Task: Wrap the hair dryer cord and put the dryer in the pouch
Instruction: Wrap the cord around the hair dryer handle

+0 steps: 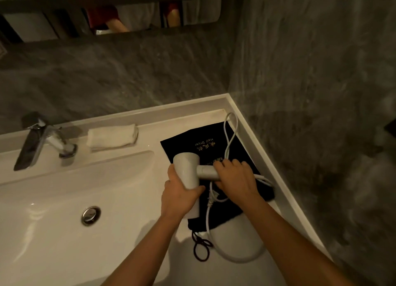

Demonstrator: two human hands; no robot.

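Note:
A white hair dryer [186,165] is held just above a flat black pouch [205,144] with gold lettering, on the right side of the white counter. My left hand [179,196] grips the dryer's barrel from below. My right hand [234,176] is closed around the dryer's handle, which points right. The white cord [230,133] loops over the pouch toward the back corner, and another stretch of it curves across the counter near my right forearm. The white plug hangs below the handle. A dark drawstring [201,248] trails from the pouch's near end.
A white sink basin [64,200] with a metal drain [90,215] fills the left. A chrome faucet [42,142] stands at the back left, with a folded white towel [112,136] beside it. Grey walls close in behind and to the right. A mirror hangs above.

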